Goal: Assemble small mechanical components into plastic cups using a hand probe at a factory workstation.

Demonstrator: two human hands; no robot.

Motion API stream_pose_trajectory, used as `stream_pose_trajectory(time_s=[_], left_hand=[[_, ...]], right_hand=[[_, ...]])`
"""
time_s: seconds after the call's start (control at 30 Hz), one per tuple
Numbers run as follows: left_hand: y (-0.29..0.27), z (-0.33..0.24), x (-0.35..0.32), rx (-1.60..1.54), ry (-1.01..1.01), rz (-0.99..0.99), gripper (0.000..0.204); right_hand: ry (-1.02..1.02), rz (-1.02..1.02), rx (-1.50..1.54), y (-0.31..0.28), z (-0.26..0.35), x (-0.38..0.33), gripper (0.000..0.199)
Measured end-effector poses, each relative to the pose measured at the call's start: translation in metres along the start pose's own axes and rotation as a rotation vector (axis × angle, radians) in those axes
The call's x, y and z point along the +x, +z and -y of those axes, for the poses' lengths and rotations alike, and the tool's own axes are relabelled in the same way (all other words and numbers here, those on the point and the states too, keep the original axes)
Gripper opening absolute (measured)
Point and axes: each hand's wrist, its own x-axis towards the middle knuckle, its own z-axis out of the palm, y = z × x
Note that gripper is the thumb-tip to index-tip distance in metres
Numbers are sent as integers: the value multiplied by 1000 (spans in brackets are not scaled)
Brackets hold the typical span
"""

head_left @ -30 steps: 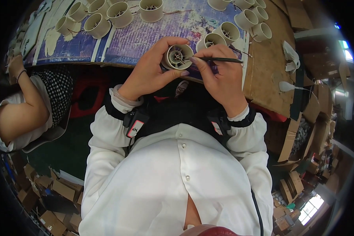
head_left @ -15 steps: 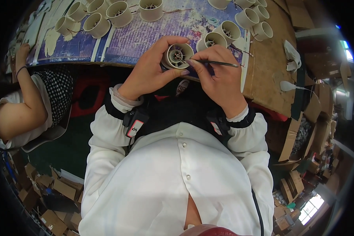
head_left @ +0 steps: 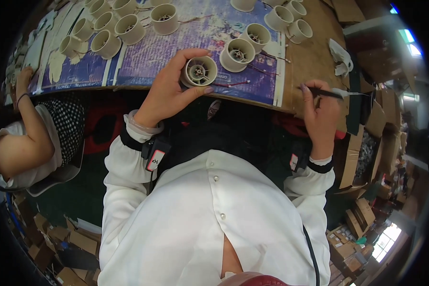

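Observation:
My left hand (head_left: 163,95) is closed round a white plastic cup-shaped fan housing (head_left: 210,70) at the table's front edge. Its mouth is tilted up, and spokes and a round hub show inside. A dark red wire with small white ends lies to the right of it. My right hand (head_left: 320,117) is over the brown cardboard on the right, fingers pinched on a slim dark stick-like tool (head_left: 328,92); its exact kind is unclear. Close behind the held housing stand two more white housings (head_left: 228,56), with thin wires trailing right.
Several similar housings (head_left: 105,46) stand at the back left, others (head_left: 300,31) at the back right. A crumpled white tissue (head_left: 340,57) and a white-tipped piece (head_left: 347,92) lie on the cardboard (head_left: 295,71). Another person's arm (head_left: 33,112) rests at the left. Open boxes (head_left: 362,164) stand right.
My right hand has moved away from the housing to the right, carrying the dark tool. My left hand keeps hold of the housing. The whole view has shifted slightly.

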Motion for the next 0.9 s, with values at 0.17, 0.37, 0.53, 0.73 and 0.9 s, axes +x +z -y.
stream_pose_trajectory(time_s=[0.17,0.37,0.53,0.73,0.9], left_hand=[[14,-3,4,18,-15,-15,61],[26,-12,9,408,94,-90,62],[25,-16,8,366,70,-71,64],[35,-13,9,398,-30,-109,67],[33,-9,8,371,-6,-96,71]], right_hand=[[113,108,-573,-10,-47,-9,14],[63,64,-577,5,-73,-6,19],[64,-124,-387,2,-58,-23,17],[543,-574,0,-12,-88,-69,18],[358,-722,-18,-8,-131,-49,24]])
